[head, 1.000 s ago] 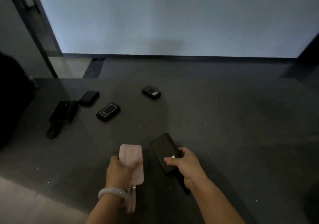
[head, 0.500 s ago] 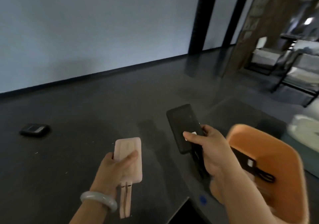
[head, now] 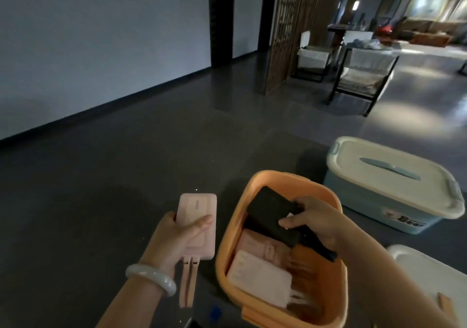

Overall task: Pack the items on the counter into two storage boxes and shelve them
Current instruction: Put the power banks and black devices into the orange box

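An open orange storage box [head: 255, 188] stands on the dark counter [head: 101, 201], holding pink and pale power banks. My right hand [head: 314, 220] grips a black power bank [head: 271, 216] inside the box's opening, its black strap trailing under my wrist. My left hand [head: 174, 234] holds a pink power bank [head: 199, 214] just left of the box, thumb across its face, two pink straps dangling below. A blue storage box with a cream lid [head: 386, 176] sits closed to the right, behind the orange one.
A loose white lid [head: 417, 269] lies at the lower right. Beyond the counter are a dark floor, a wooden lattice screen [head: 290, 29], black-framed chairs [head: 361, 74] and a grey wall on the left.
My view swung right from the counter's items to the boxes. My right hand carried the black power bank down into the orange box. My left hand kept the pink one beside it.
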